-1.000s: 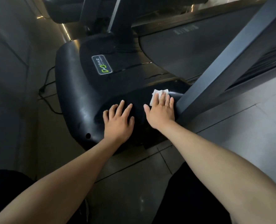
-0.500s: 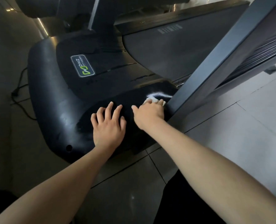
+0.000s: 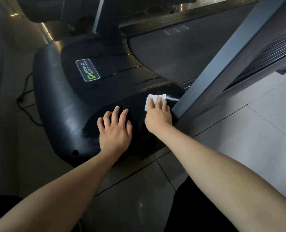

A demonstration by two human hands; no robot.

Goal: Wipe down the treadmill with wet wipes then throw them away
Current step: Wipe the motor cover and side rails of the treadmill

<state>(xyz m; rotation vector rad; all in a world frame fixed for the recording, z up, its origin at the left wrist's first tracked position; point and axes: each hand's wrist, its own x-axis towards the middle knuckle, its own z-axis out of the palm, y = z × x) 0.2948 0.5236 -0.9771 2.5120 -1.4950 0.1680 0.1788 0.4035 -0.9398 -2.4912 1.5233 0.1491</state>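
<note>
Pressing wet wipe [image 3: 153, 97] onto treadmill cover [image 3: 55, 106] with right hand [image 3: 158, 115], fingers straight; resting left hand [image 3: 115, 131] splayed, empty, at its 8 o'clock.

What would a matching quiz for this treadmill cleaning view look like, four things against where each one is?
Things: 1 wet wipe; 2 left hand; 3 logo badge; 4 power cable.
Places: A on the floor; B under the right hand; C resting on the black treadmill cover; D atop the cover, beside the belt.
Pairs: 1-B, 2-C, 3-D, 4-A.
</note>
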